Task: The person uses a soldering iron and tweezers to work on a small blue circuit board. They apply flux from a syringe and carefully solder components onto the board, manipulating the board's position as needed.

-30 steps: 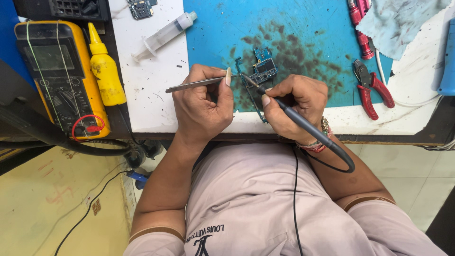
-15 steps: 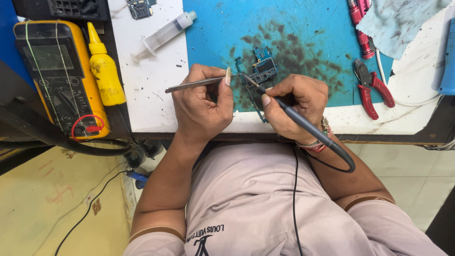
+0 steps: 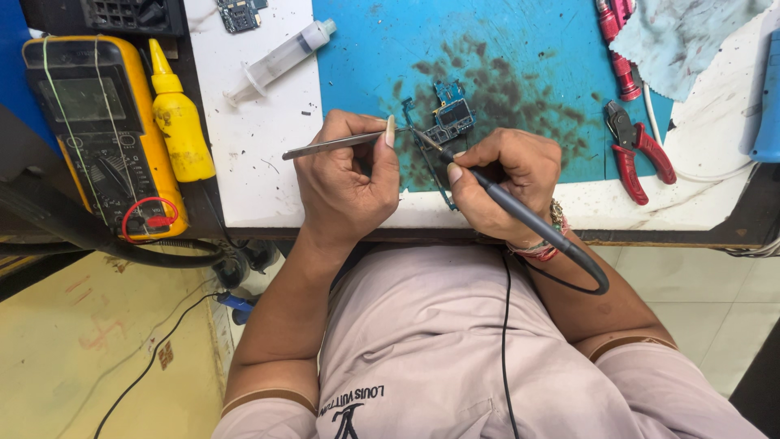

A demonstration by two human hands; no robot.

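A small blue circuit board (image 3: 449, 118) lies on a stained blue work mat (image 3: 520, 49). My left hand (image 3: 348, 180) grips metal tweezers (image 3: 329, 145), whose tips reach toward the board's left edge. My right hand (image 3: 500, 180) holds a dark soldering iron (image 3: 520, 215) like a pen. Its tip touches the board near the tweezer tips. The iron's black cable loops down over my lap.
A yellow multimeter (image 3: 101, 130) and a yellow squeeze bottle (image 3: 179, 122) stand at the left. A plastic syringe (image 3: 280, 61) lies on the white bench top. Red-handled cutters (image 3: 638, 150), red screwdrivers (image 3: 615, 41) and a stained cloth (image 3: 682, 41) lie at the right.
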